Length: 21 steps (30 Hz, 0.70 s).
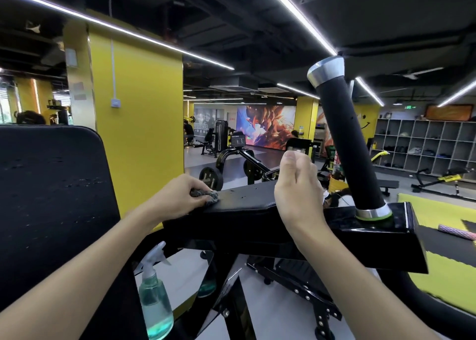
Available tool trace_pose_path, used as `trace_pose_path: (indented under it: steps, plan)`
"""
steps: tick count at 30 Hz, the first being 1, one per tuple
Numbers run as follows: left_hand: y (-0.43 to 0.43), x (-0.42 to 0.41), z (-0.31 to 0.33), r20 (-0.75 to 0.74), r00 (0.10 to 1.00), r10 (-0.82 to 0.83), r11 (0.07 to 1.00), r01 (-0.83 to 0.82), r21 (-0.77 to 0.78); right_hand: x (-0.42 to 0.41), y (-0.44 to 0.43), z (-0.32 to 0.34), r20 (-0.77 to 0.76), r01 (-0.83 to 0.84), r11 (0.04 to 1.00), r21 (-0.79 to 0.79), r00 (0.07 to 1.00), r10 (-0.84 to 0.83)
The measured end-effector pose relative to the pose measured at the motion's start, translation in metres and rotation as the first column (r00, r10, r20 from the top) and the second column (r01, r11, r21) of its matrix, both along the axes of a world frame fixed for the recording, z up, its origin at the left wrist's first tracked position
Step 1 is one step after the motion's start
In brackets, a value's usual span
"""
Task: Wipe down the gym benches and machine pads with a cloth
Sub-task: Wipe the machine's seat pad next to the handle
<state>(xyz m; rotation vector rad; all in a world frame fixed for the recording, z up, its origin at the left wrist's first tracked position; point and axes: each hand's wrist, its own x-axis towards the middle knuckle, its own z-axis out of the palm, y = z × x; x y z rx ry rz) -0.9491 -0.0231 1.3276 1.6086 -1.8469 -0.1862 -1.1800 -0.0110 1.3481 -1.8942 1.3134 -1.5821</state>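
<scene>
Left of the grip stands a tall back pad (51, 211), with a spray bottle (154, 301) below. The left hand (180, 198) pinches the bunched cloth (206, 196) onto the arm pad's (244, 200) near end. The pad's long axis runs rightward, bare up to the right hand (296, 185), curled, contents unclear, just short of the handle (345, 146).

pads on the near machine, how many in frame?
2. A big pad fills the left side. A narrow pad runs across the centre, and the left hand grips a cloth on its near end. Others may sit out of frame.
</scene>
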Motion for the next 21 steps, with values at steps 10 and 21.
trace_pose_path:
  steps: [10, 21]
  plan:
    - [0.006, -0.003, 0.001, -0.018, 0.999, -0.052, 0.999, 0.052, 0.004, 0.001, -0.001, -0.001, 0.007, 0.022, 0.999, -0.032, 1.0, -0.022]
    - [-0.001, -0.018, 0.012, 0.025, 0.993, -0.117, 0.993, 0.117, 0.01, 0.0, 0.001, -0.001, 0.143, -0.044, 0.998, -0.037, 0.988, 0.048]
